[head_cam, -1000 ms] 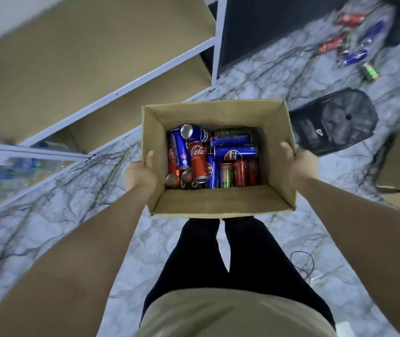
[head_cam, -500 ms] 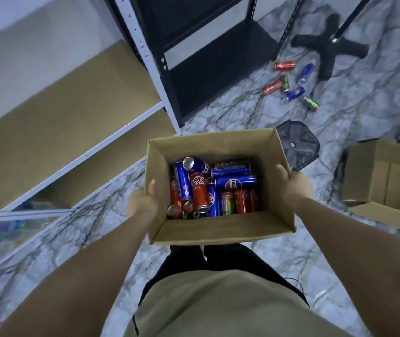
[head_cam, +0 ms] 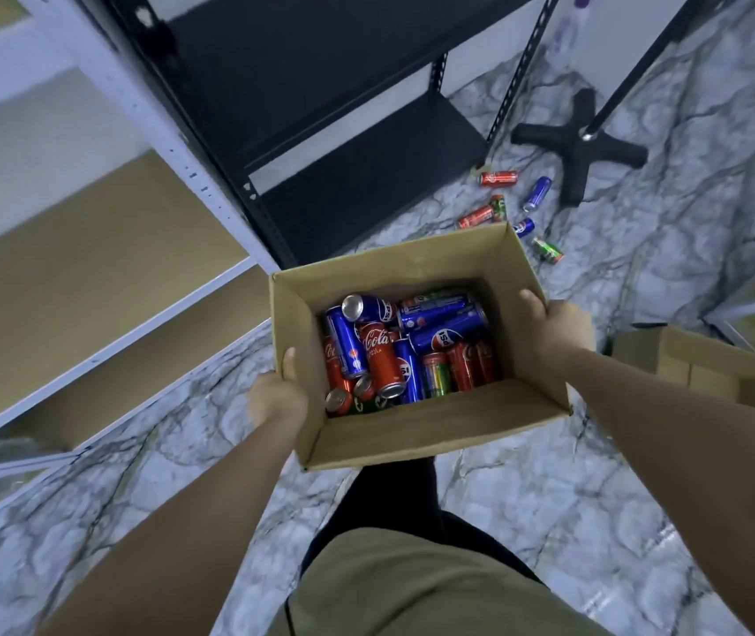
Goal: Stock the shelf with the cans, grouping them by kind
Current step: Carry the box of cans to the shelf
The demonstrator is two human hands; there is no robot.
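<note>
I carry an open cardboard box (head_cam: 435,424) in front of me, above the floor. My left hand (head_cam: 277,394) grips its left wall, thumb over the rim. My right hand (head_cam: 554,330) grips the right wall the same way. Inside lie several mixed cans: red Coca-Cola cans (head_cam: 380,358), blue Pepsi cans (head_cam: 446,335) and a green can (head_cam: 435,374). A white shelf with tan boards (head_cam: 91,286) stands to the left. A black metal shelf (head_cam: 348,144) stands straight ahead.
Several loose cans (head_cam: 499,195) lie on the marble floor beyond the box. A black cross-shaped stand base (head_cam: 580,146) sits behind them. Another cardboard box (head_cam: 706,360) rests on the floor at the right.
The view has swung up and right: the black shelf and stand base have come into sight ahead. The box stays in both hands, its cans unmoved.
</note>
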